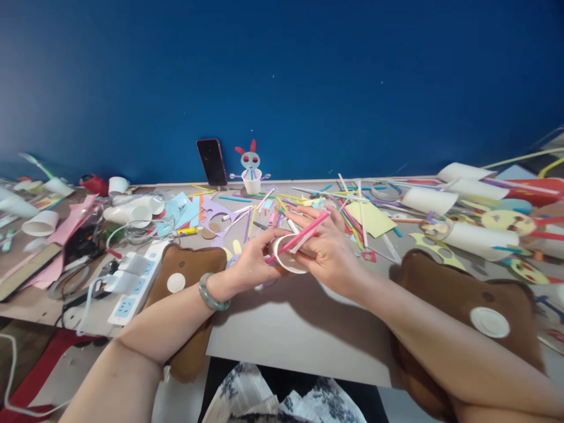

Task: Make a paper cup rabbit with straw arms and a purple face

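Note:
Between my hands is a white paper cup (296, 268), tipped so that its round opening faces me. My left hand (254, 261), with a jade-like bangle on the wrist, is closed around the cup's left side. A long pink straw (304, 236) slants across the opening, up to the right. Beside it is a shorter pale pink strip (305, 238). My right hand (331, 254) is closed at the cup's right side, its fingers around the straw and the strip. Its exact grip is partly hidden. Beyond my hands stands a finished-looking cup figure (252, 183) with red ears.
A phone (212, 163) leans on the blue wall. Coloured straws and paper scraps, including a yellow sheet (374, 218), litter the table. On the left are a power strip (134, 288) and cables; brown cushion-like pouches (189, 264) flank my arms. White cups (429, 201) lie right.

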Tool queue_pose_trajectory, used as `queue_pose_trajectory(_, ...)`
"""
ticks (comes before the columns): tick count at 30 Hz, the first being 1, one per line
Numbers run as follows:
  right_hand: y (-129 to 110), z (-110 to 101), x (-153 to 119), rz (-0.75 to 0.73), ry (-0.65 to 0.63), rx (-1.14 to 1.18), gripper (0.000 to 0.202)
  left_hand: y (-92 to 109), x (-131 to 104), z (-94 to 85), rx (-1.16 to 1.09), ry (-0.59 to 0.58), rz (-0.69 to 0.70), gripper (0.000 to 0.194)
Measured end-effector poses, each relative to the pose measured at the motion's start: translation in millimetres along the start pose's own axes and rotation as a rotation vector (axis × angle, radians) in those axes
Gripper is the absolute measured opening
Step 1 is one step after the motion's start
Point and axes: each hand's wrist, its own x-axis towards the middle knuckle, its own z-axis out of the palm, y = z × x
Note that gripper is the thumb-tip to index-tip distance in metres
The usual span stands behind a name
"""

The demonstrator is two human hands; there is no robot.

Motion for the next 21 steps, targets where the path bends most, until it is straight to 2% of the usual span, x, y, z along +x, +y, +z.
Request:
queue_pose_trajectory(16, 0.6, 3.8, -0.8, -0.080, -0.030, -0.085, 0.022, -0.2, -3.3, 4.8, 0.071, 0.025, 0.031, 0.048)
queue_pose_trajectory(21, 1.7, 6.1, 2.7, -0.071, -0.087, -0.078, 0.023, -2.8, -5.5, 5.8, 0.146, 0.032, 0.088, 0.047)
